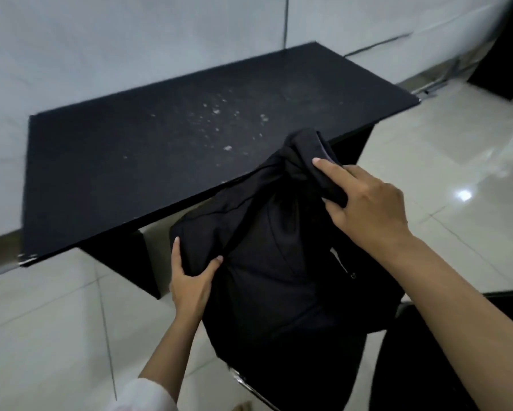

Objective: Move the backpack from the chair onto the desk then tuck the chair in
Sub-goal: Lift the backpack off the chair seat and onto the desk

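Note:
A black backpack (pixel 276 262) is held up in front of the near edge of the black desk (pixel 160 149), its top loop reaching over the desk edge. My right hand (pixel 364 203) grips the top handle of the backpack. My left hand (pixel 190 283) clutches its left side lower down. Below and to the right, the black chair (pixel 427 351) shows a dark seat and a chrome frame piece; most of it is hidden behind the backpack and my right arm.
The desk top carries pale dusty specks near its middle and stands against a light wall (pixel 130 40). Glossy pale floor tiles (pixel 56 336) surround it. A dark cabinet (pixel 510 54) stands at the far right, with metal bars on the floor beside it.

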